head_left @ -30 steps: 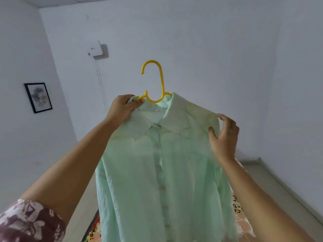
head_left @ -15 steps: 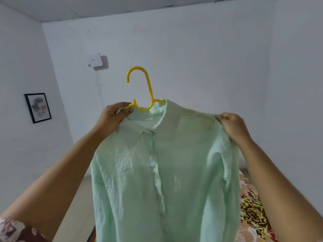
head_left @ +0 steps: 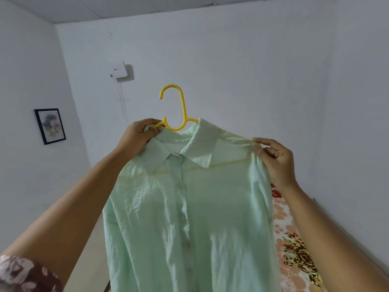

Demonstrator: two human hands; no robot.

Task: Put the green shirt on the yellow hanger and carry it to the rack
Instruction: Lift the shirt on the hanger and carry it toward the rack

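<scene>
Shirt hangs in mid-air before the person, buttoned front toward the camera. Its collar sits at the neck of the hanger, whose hook stands clear above. The left grip is closed round the hanger's near arm and the collar cloth together, probably to bear the weight and stop the hanger tipping. The right grip pinches the shoulder seam between thumb and fingertips, apparently to draw the cloth over the hanger's other end, which is hidden under the shirt. Whether that shoulder is fully seated cannot be told. Holding it high lets the shirt drape freely beside the bed. No rack is in view, so the carrying looks not yet begun.
</scene>
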